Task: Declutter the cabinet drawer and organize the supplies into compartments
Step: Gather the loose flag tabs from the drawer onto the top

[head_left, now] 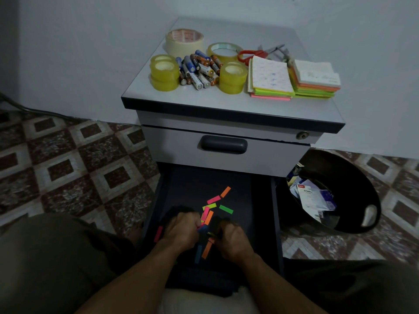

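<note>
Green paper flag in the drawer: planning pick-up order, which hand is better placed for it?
Probably right hand: the green rectangular paper flag lies just ahead of it, farther from left hand.

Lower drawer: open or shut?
Open: the lower drawer is pulled out, its dark floor and scattered coloured tabs visible. The upper drawer is shut.

Single head-worn view, wide-angle, aimed forward and steeply down. Open drawer sat close below, centre frame. Cabinet top lay farther off, upper centre. Wall filled the background; tiled floor showed on both sides. Straight lines bowed toward the edges.
</note>
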A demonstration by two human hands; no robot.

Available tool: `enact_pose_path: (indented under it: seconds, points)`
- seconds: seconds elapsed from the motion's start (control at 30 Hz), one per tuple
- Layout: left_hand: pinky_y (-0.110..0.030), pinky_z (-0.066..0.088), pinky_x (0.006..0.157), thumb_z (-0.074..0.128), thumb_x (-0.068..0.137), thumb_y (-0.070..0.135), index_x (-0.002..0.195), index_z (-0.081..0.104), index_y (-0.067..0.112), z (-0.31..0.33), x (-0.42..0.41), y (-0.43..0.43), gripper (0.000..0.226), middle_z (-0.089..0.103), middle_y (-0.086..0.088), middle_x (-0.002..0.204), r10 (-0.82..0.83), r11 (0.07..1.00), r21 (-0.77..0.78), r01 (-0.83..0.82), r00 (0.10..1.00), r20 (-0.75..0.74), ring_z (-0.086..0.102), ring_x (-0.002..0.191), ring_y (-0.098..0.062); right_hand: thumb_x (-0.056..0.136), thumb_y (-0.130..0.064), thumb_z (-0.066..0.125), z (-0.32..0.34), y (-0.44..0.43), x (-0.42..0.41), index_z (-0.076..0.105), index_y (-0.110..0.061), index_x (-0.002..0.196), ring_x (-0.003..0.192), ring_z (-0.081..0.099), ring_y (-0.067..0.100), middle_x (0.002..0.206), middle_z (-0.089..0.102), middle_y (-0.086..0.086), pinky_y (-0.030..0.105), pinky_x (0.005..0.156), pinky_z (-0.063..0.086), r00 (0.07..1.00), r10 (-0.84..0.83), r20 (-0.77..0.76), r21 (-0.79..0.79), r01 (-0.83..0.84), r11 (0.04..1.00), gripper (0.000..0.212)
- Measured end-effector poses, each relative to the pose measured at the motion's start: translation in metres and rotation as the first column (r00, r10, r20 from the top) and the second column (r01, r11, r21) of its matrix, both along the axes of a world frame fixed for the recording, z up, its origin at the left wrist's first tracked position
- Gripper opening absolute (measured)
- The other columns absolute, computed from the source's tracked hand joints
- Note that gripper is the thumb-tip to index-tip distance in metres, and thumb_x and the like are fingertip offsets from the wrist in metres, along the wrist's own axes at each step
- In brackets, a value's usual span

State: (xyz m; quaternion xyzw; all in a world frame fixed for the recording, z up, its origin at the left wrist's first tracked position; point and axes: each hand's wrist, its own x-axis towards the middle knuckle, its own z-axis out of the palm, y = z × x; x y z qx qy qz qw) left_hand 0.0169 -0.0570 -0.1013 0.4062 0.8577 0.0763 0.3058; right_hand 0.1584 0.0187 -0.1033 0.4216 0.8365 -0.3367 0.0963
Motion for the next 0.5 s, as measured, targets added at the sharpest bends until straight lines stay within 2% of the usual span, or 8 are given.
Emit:
enact_pose_path:
  seconds: [0.1, 0.2, 0.27, 0.37, 0.43, 0.5]
  points:
    - [-0.027, 0.057, 0.067, 0.069, 0.087, 0.015, 0.082, 0.059, 0.032, 0.0, 0.0, -0.001, 0.02, 0.064, 0.007, 0.085, 0.068, 0.997, 0.019, -0.069, 0.997, 0.029, 0.063, 0.076, -0.007, 0.095, -0.03, 0.064, 0.0, 0.001, 0.002, 0.058, -0.023, 0.106, 0.084, 0.057, 0.008, 0.104, 0.062, -0.003, 0.018, 0.068, 0.046, 0.999, -0.03, 0.013, -0.036, 0.031, 0.999, 0.014]
    - [-0.023, 0.053, 0.063, 0.069, 0.087, 0.013, 0.081, 0.061, 0.031, 0.001, -0.002, 0.0, 0.02, 0.065, 0.006, 0.085, 0.099, 0.994, 0.04, -0.101, 0.993, 0.066, 0.063, 0.077, -0.006, 0.095, -0.031, 0.063, 0.005, 0.005, 0.005, 0.055, -0.028, 0.094, 0.079, 0.06, 0.006, 0.095, 0.063, -0.005, 0.015, 0.062, 0.047, 0.996, -0.081, -0.029, -0.063, 0.079, 0.995, 0.009]
    - [-0.024, 0.053, 0.066, 0.067, 0.088, 0.012, 0.08, 0.06, 0.03, 0.002, -0.002, 0.001, 0.021, 0.064, 0.006, 0.087, 0.049, 0.998, 0.04, -0.052, 0.997, 0.066, 0.062, 0.079, -0.007, 0.097, -0.03, 0.059, 0.008, 0.009, 0.007, 0.056, -0.027, 0.101, 0.078, 0.058, 0.005, 0.098, 0.062, -0.005, 0.014, 0.062, 0.045, 0.997, -0.061, -0.049, -0.042, 0.059, 0.997, 0.006]
    - [-0.028, 0.054, 0.075, 0.06, 0.092, 0.013, 0.097, 0.059, 0.026, 0.008, 0.005, 0.009, 0.014, 0.057, 0.003, 0.093, -0.075, 0.996, -0.054, 0.075, 0.997, 0.01, 0.059, 0.084, -0.012, 0.099, -0.027, 0.054, 0.014, 0.011, 0.007, 0.053, -0.022, 0.12, 0.091, 0.056, 0.008, 0.106, 0.056, -0.006, 0.02, 0.075, 0.048, 0.999, -0.05, -0.017, 0.009, 0.05, 0.999, 0.022]
    - [-0.032, 0.054, 0.084, 0.059, 0.095, 0.019, 0.114, 0.056, 0.022, 0.012, 0.01, 0.014, 0.019, 0.055, 0.0, 0.101, -0.149, 0.979, -0.14, 0.149, 0.989, 0.013, 0.058, 0.091, -0.014, 0.099, -0.028, 0.055, 0.014, 0.01, 0.007, 0.051, -0.022, 0.124, 0.096, 0.058, 0.011, 0.109, 0.055, -0.004, 0.026, 0.084, 0.051, 0.999, -0.043, 0.012, 0.0, 0.043, 0.999, 0.026]
    - [-0.036, 0.054, 0.09, 0.058, 0.097, 0.021, 0.12, 0.054, 0.019, 0.012, 0.011, 0.015, 0.024, 0.056, -0.004, 0.112, -0.196, 0.966, -0.168, 0.198, 0.98, 0.028, 0.059, 0.099, -0.016, 0.1, -0.029, 0.052, 0.013, 0.009, 0.008, 0.051, -0.02, 0.125, 0.095, 0.057, 0.012, 0.107, 0.054, -0.003, 0.026, 0.084, 0.051, 0.999, -0.024, 0.022, -0.006, 0.024, 1.0, 0.026]
